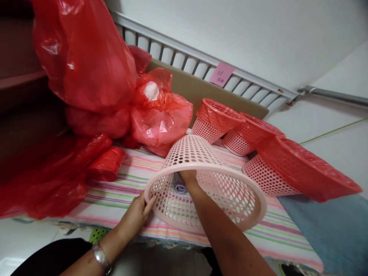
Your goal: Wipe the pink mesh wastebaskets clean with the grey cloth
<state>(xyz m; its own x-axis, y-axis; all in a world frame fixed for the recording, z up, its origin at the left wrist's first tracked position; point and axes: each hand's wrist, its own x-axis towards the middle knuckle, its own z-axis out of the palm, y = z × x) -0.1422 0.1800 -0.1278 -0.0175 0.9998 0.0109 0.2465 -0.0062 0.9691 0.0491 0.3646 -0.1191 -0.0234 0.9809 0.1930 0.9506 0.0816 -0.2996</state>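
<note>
A pale pink perforated waste basket (205,166) lies tilted on its side on the striped cloth, its mouth facing me. My left hand (141,210) is closed on the left side of its rim, fingers outside and thumb at the inner edge. Deep inside the basket, my right hand (188,176) presses a folded greyish-purple cloth (180,187) against the inner wall. The fingertips of that hand are hidden by the basket, but the hand appears closed around the cloth.
Three similar baskets with red liners (218,111) stand along the right back. Filled red plastic bags (162,119) pile up at the left, beside a roll of red bags (106,163). A white rail (178,57) with a pink note (222,74) runs behind.
</note>
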